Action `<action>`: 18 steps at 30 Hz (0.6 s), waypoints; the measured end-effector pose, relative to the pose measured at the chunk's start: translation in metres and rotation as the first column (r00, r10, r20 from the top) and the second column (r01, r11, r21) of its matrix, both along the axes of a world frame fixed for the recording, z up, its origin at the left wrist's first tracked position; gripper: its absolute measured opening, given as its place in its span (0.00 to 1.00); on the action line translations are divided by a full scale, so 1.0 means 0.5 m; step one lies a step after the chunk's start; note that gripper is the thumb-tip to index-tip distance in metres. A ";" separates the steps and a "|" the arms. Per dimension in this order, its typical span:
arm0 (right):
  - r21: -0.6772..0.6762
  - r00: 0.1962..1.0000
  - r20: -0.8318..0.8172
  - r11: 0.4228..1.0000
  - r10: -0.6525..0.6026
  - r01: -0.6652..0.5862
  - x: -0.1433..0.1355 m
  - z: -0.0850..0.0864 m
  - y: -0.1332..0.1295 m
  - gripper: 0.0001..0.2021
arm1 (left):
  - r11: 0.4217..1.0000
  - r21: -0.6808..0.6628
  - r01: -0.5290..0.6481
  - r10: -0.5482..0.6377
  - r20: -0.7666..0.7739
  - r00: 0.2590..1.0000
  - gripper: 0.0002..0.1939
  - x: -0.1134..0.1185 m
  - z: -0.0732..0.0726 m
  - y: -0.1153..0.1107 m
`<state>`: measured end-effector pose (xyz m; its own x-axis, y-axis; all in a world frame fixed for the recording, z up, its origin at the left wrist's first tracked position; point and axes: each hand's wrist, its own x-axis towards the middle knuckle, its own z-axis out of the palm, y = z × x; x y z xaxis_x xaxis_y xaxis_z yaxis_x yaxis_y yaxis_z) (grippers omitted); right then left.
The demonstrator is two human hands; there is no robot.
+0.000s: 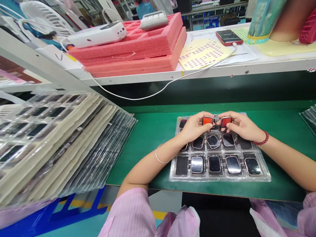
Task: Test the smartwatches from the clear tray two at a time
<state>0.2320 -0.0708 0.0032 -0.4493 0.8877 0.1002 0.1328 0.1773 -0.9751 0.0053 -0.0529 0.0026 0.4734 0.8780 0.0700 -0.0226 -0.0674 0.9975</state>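
Observation:
A clear plastic tray (265,174) with several square compartments lies on the green bench. Over its far row, my left hand (196,126) pinches a smartwatch (207,120) whose face shows bright orange-red. Just to the right, my right hand (240,124) grips a second smartwatch (226,122) with a darker red face. The two watches are held close together, apart from each other. Beneath and in front of my hands, watches with dark faces sit in the tray, such as one watch (214,164) in the near row. The near-left compartment (182,165) holds no watch.
Stacked trays (98,148) of watches lean at the left on a blue stand (81,210). On the shelf above are red foam blocks (138,49), a phone (228,37) and a hanging white cable (138,98). More trays (309,118) stand at the right edge.

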 end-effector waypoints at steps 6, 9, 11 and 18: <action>0.009 1.000 0.005 1.000 0.014 -0.014 0.002 0.000 0.000 0.17 | 1.000 0.008 0.010 -0.010 -0.008 1.000 0.15 0.000 0.002 -0.001; 0.006 1.000 0.001 1.000 0.022 -0.022 0.002 0.001 0.001 0.17 | 1.000 0.026 0.001 -0.001 0.007 1.000 0.15 0.000 0.003 -0.002; -0.001 1.000 -0.007 1.000 0.016 -0.016 0.001 0.001 0.001 0.17 | 1.000 0.015 0.015 -0.015 0.025 1.000 0.15 0.000 0.002 -0.001; -0.075 0.999 -0.035 0.997 -0.029 0.027 0.000 0.001 0.002 0.14 | 1.000 -0.006 0.025 -0.025 0.037 0.999 0.17 -0.002 0.002 -0.001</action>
<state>0.2321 -0.0700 0.0038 -0.4215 0.9055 0.0489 0.1008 0.1003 -0.9898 0.0043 -0.0534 0.0037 0.4926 0.8664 0.0825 -0.0612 -0.0600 0.9963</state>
